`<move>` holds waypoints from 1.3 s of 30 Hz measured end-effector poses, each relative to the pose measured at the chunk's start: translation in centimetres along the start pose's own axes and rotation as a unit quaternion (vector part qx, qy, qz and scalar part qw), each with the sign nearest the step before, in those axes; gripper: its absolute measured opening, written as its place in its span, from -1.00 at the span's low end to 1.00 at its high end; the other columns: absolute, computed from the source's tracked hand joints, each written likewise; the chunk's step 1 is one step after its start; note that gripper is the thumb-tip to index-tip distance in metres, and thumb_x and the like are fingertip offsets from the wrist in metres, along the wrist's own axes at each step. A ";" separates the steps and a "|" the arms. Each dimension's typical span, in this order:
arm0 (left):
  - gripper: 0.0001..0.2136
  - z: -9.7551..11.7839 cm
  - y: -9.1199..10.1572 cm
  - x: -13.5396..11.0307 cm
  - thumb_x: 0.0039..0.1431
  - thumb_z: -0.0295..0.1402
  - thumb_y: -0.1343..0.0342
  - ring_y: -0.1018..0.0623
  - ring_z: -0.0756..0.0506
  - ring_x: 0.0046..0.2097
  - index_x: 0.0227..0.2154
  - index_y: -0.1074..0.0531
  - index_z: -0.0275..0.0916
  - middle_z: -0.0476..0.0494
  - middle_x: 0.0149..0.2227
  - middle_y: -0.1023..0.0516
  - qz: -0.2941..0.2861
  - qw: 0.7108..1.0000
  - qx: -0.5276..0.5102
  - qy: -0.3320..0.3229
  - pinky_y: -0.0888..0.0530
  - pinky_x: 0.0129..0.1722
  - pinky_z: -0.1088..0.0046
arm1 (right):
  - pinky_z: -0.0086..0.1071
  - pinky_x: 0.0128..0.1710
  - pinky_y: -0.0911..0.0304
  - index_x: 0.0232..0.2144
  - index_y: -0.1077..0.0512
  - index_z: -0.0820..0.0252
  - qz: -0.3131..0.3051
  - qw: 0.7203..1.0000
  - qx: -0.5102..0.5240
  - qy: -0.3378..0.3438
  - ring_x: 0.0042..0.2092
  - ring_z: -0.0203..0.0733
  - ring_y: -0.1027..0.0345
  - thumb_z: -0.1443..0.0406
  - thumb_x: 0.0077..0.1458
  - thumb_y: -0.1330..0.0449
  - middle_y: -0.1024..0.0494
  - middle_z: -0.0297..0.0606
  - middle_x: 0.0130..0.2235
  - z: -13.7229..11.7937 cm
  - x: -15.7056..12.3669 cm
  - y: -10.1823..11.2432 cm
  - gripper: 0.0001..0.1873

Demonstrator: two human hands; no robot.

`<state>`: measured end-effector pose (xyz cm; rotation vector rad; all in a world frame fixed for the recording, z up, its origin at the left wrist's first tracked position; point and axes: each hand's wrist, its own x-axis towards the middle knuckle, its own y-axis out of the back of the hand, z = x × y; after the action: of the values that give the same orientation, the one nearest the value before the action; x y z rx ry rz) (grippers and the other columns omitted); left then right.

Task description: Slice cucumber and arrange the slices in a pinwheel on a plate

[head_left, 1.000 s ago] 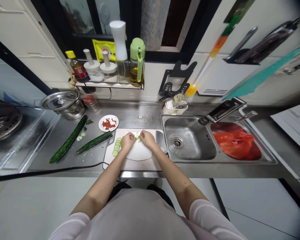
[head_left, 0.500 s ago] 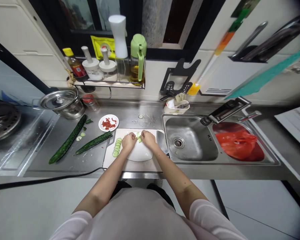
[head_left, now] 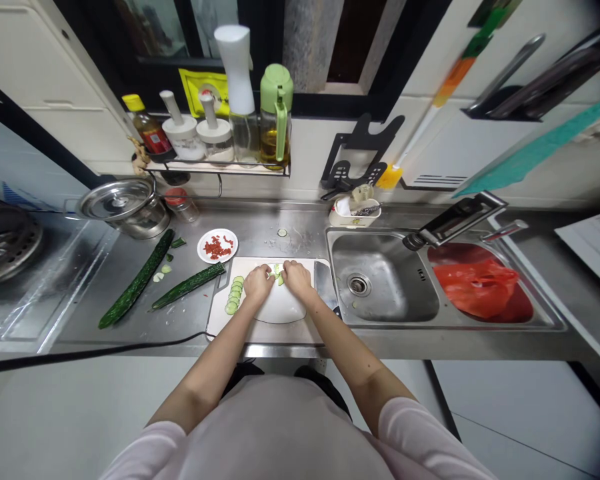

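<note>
My left hand [head_left: 259, 283] and my right hand [head_left: 297, 279] meet over the far side of a white plate [head_left: 280, 311]. Both are closed, fingertips pinched on small green cucumber slices [head_left: 280, 280] that show between them; the exact grip is too small to make out. The plate rests on a pale cutting board [head_left: 220, 328]. Left of my left hand, a row of overlapping cucumber slices [head_left: 234, 297] lies on the board. A wide knife blade [head_left: 323, 281] lies at the board's right end, beside my right wrist.
A cut cucumber [head_left: 187, 287] and a longer cucumber [head_left: 137, 283] lie to the left. Behind them stand a plate of chopped red bits [head_left: 206, 259] and a lidded steel pot [head_left: 147, 223]. The sink [head_left: 390, 300] adjoins the board on the right. A black cable [head_left: 95, 351] crosses the counter's front edge.
Both hands stay in nearly the same place over the plate, with only slight finger movement at the cucumber slices. The view has shifted very slightly.
</note>
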<state>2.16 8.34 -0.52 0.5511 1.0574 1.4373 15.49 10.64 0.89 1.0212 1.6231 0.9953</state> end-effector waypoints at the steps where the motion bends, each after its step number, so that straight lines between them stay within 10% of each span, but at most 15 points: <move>1: -0.82 0.0 0.0 0.0 0.10 -0.29 -0.11 -0.51 -0.13 -0.17 -0.22 -0.48 -0.09 -0.07 -0.24 -0.57 0.001 1.000 -0.002 0.000 -0.31 -0.27 0.43 | -0.35 -0.15 -0.18 -0.04 -0.34 0.17 0.001 1.000 0.000 -0.001 0.01 -0.08 -0.28 0.25 0.27 0.01 -0.44 -0.06 -0.03 0.0 0.0 0.0 -0.73; 39: -0.82 0.9 -0.3 1.8 0.04 -0.15 -0.19 -0.51 -0.14 -0.15 -0.39 -0.46 -0.12 -0.10 -0.19 -0.55 -0.010 0.999 0.049 0.000 -0.30 -0.27 0.43 | -0.36 -0.17 -0.17 -0.10 -0.34 0.16 -0.005 0.994 0.033 -0.104 -0.04 -0.09 -0.38 0.12 0.25 -0.05 -0.52 -0.06 -0.12 1.4 -0.4 0.3 -0.71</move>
<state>2.72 10.22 -0.79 0.6102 1.1347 1.3729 16.92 10.57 0.93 1.1219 1.4944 0.8053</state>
